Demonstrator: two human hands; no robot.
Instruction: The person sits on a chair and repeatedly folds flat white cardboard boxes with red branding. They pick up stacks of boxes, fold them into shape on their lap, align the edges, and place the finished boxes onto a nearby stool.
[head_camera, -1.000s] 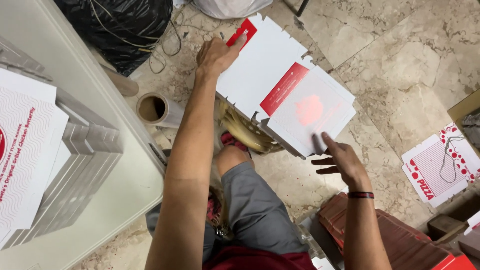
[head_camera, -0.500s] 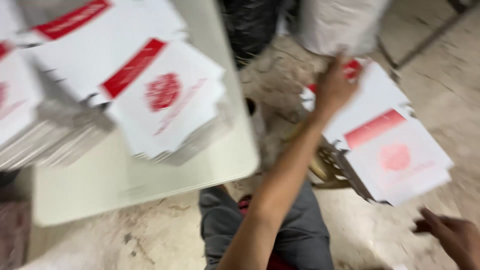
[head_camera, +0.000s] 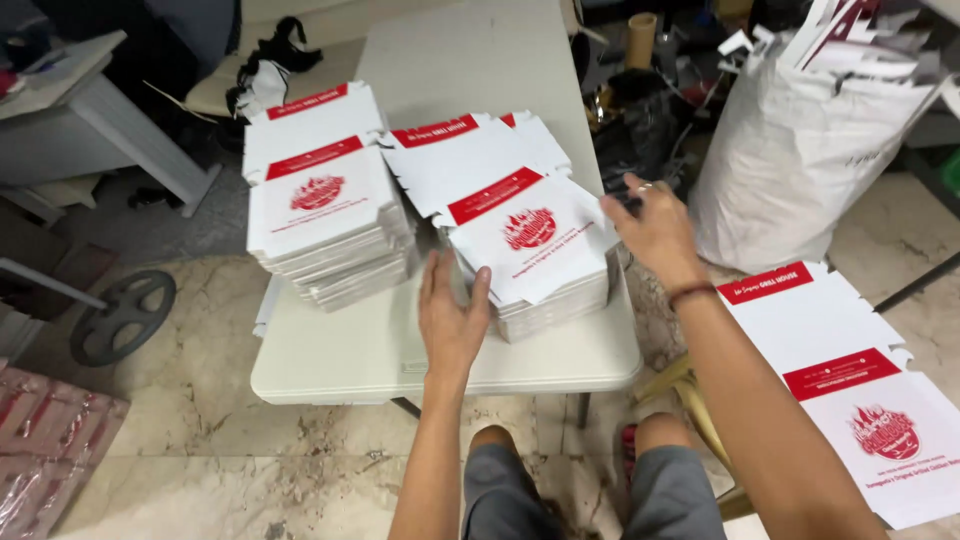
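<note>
Both hands have swung over from the flat carton beside the seat to the tabletop (head_camera: 330, 365), which now fills the view. Left hand (head_camera: 452, 318) lies flat, fingers spread, against the near left corner of the right stack (head_camera: 520, 250) of white and red die-cut cartons; its grip is wide open and holds nothing. Right hand (head_camera: 655, 228) rests at the stack's far right edge, fingers loosely curled on the top sheet, not clearly closed on it. A second stack (head_camera: 320, 215) stands just beside it to the left. One loose carton (head_camera: 850, 380) lies off the tabletop at the right, near a white sack (head_camera: 800, 150). These sheets look light, thin, bendy and smooth, so they probably slide on each other; squaring or lifting likely works best from opposite edges.
</note>
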